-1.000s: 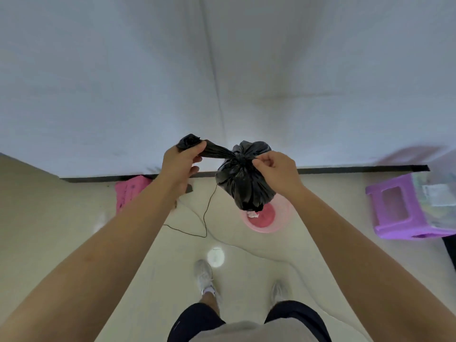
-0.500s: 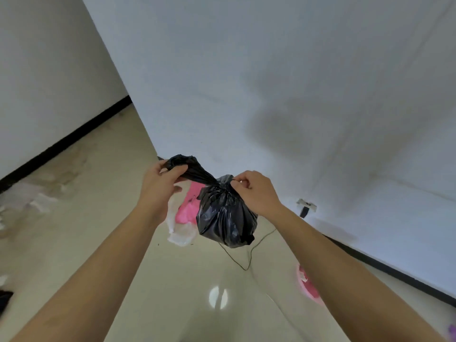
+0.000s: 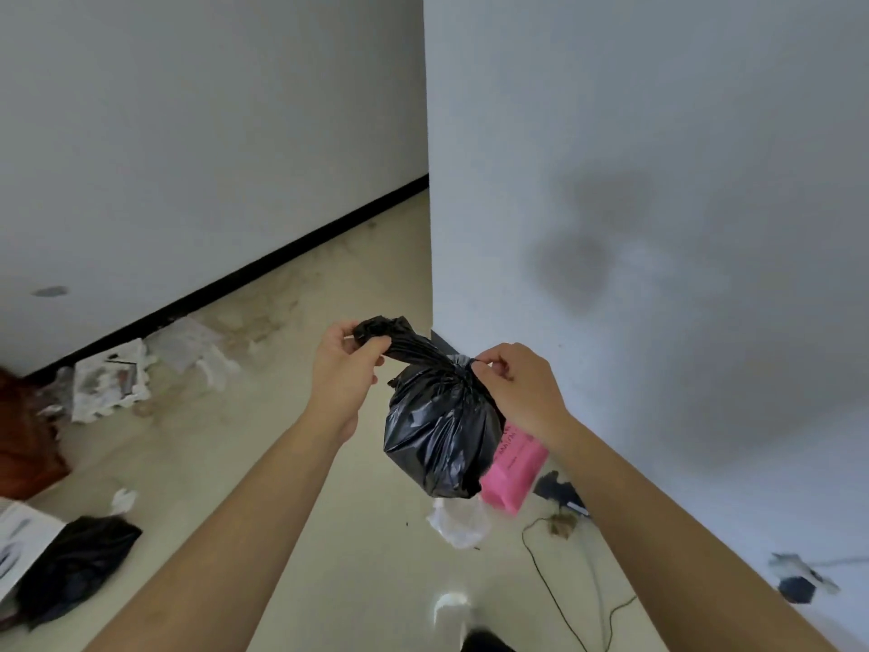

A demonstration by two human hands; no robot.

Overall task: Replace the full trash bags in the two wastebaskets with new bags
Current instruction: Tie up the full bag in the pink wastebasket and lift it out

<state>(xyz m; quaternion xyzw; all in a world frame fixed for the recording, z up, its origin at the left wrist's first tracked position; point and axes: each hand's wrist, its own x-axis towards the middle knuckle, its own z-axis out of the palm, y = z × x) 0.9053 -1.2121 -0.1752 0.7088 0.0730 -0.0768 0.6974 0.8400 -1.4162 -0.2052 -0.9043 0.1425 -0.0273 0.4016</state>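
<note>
Trash bag, black thin plastic, hangs in the air between both hands above the floor, and looks light, soft and crinkly (slippery film, tears if yanked), so the twisted neck is the best place to hold. Left hand grips the neck's free end, pulling it up and left; right hand pinches the gathered knot point. Both forearms reach forward, wrists slightly bent.
</note>
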